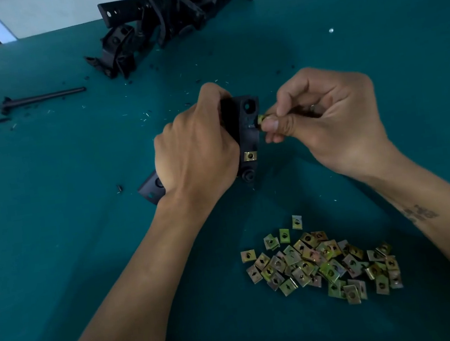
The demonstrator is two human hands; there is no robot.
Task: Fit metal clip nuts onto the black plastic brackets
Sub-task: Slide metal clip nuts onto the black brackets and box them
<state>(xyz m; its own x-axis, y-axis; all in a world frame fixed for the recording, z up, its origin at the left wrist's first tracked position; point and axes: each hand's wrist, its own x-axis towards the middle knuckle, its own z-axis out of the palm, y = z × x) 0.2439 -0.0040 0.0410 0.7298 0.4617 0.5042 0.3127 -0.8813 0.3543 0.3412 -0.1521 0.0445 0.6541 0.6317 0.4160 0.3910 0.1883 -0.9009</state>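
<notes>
We hold a black plastic bracket (245,136) over the middle of the teal worktop (376,64), our left hand (195,151) wrapped round its left side with the fingers curled firmly about the body, so that only the right face and a lower end poking out near the wrist stay visible. Our right hand (329,122) comes in from the right, thumb and forefinger closed in a tight pinch on a small yellowish clip nut (261,119), which sits right against the bracket's right edge, just below a round hole in the plastic; we cannot tell whether it is already pushed on or only touching. Lower on the same face a second clip nut (250,155) is seated flat on the bracket, and below it there is a dark round boss. Near us, to the right of centre between our forearms, lies a loose heap of clip nuts (324,263), spread flat on the worktop and overlapping one another, well apart from the bracket. At the far edge, against the pale wall, a pile of black brackets (166,17) lies jumbled together. Far left, a dark rod (45,96) lies on the worktop with black crumbs and small pale slivers scattered around it and towards the middle.
</notes>
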